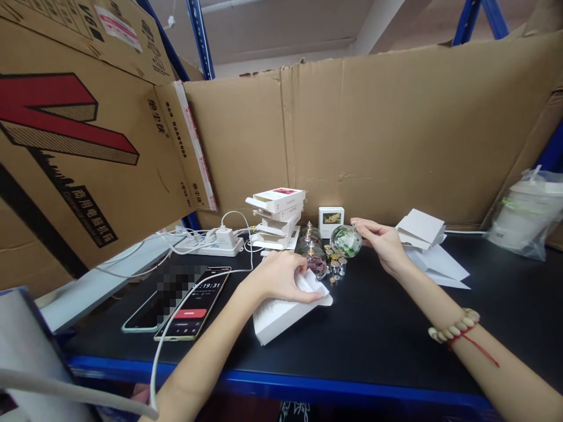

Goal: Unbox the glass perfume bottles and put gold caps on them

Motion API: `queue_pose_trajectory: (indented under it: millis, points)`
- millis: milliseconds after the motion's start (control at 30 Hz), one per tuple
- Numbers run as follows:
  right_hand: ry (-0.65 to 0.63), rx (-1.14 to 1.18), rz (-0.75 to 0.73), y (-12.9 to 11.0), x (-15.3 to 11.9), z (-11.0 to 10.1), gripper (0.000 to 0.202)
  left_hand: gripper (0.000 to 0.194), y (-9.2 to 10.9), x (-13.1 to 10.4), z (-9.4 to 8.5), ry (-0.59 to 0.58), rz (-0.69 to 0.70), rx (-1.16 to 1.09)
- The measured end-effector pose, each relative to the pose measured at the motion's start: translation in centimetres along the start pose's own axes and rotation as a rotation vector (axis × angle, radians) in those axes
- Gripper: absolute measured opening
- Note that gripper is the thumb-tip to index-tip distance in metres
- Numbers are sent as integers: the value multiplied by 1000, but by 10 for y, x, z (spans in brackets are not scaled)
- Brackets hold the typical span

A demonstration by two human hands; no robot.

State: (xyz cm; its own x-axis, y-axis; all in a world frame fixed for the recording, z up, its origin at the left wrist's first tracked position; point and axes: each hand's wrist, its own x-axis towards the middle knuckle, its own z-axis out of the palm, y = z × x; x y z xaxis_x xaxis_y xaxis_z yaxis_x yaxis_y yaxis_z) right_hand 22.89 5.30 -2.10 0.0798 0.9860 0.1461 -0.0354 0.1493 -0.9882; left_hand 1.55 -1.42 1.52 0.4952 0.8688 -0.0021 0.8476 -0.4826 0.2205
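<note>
My left hand is closed around the open end of a white cardboard box that lies tilted on the black table. In my right hand is a round glass bottle with white and green flower-like contents, pinched near its top. Just left of it stand further round glass bottles with dark reddish contents, partly hidden by my left hand. Several small gold and silver metal caps are grouped between the bottles and my right hand.
Behind my left hand rises a stack of white boxes; a small picture box stands beside it. Folded white card lies right. Two phones, a power strip and a loose white cable are left. A bagged cup stands far right. Cardboard walls enclose the back.
</note>
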Motion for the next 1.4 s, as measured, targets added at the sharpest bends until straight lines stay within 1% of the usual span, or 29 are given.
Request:
queue_pose_trajectory:
  millis: [67, 133, 200, 233, 300, 400, 467, 533, 633, 767, 933, 1067, 1167, 1300, 1400]
  points:
    - [50, 7, 2, 1, 0, 1, 44, 46, 1, 0, 1, -34, -10, 1]
    - [68, 9, 0, 0, -1, 2, 45, 48, 3, 0, 1, -109, -48, -26]
    - [39, 2, -11, -2, -3, 3, 45, 50, 4, -1, 1, -205, -93, -68]
    - [2, -7, -24, -4, -4, 4, 45, 53, 4, -1, 1, -250, -108, -93]
    - [-121, -42, -75, -8, -7, 5, 43, 58, 2, -2, 0, -334, -120, -160]
    - [-381, -120, -167, -12, -14, 9, 33, 61, -3, -4, -2, -446, -133, -254]
    - [-535, -158, -208, -13, -19, 13, 26, 63, -7, -5, -5, -505, -137, -279]
    - [-636, -190, -236, -12, -23, 17, 20, 65, -9, -6, -7, -544, -138, -278]
    - [-711, -234, -285, -10, -28, 21, 16, 65, -10, -6, -10, -578, -141, -255]
    - [-762, -274, -369, -6, -31, 25, 16, 64, -8, -6, -12, -623, -178, -177]
    - [-797, -315, -396, -4, -33, 27, 17, 63, -5, -5, -14, -668, -219, -113]
    - [-771, -335, -423, -2, -33, 27, 20, 63, -5, -5, -14, -685, -221, -112]
    - [-757, -365, -403, -1, -32, 25, 22, 64, -6, -5, -13, -682, -223, -115]
    - [-668, -534, -413, 0, -33, 23, 27, 66, -8, -5, -11, -669, -208, -124]
    - [-664, -600, -423, 1, -33, 22, 27, 65, -9, -4, -10, -670, -204, -120]
